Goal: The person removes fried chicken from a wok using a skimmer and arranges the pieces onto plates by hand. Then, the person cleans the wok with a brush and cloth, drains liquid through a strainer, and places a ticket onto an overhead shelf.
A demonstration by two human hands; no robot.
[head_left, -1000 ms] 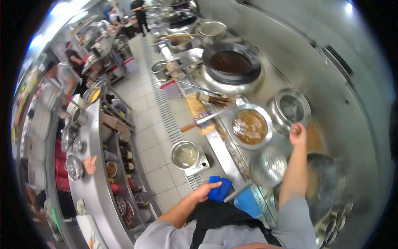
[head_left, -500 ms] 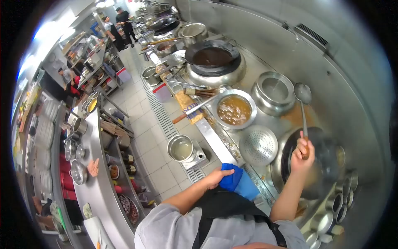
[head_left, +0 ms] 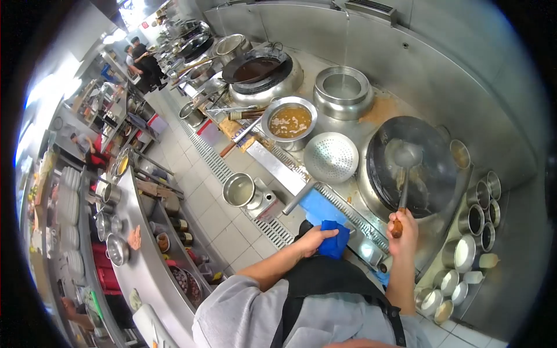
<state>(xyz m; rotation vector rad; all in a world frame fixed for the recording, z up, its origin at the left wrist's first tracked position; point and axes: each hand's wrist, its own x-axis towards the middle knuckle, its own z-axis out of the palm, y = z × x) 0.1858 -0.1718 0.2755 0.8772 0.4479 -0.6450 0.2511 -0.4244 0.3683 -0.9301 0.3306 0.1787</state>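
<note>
My right hand [head_left: 402, 231] is wrapped round the wooden handle of a metal ladle [head_left: 408, 155], whose bowl is inside the dark wok [head_left: 378, 168] at the right. Steam or haze blurs what the wok holds. A folded blue cloth [head_left: 334, 240] is gripped in my left hand [head_left: 314, 240], in front of the black apron. Left of the wok lies a round perforated strainer [head_left: 331, 157]. Behind it stands a pot of brown liquid [head_left: 289, 122]. Water falls into a steel pot [head_left: 343, 93] near the back wall.
Several small containers [head_left: 465, 253] stand right of the wok. Another wok [head_left: 253, 70] with dark liquid is farther back. A pot [head_left: 238, 189] sits on a small stand at the left, beside the floor drain. A steel counter [head_left: 152, 255] runs along the left. Other people [head_left: 145, 61] stand far off.
The ladle has moved from above the stove, near the back wall, down into the wok. My left hand still holds the blue cloth. The view has swung to the right.
</note>
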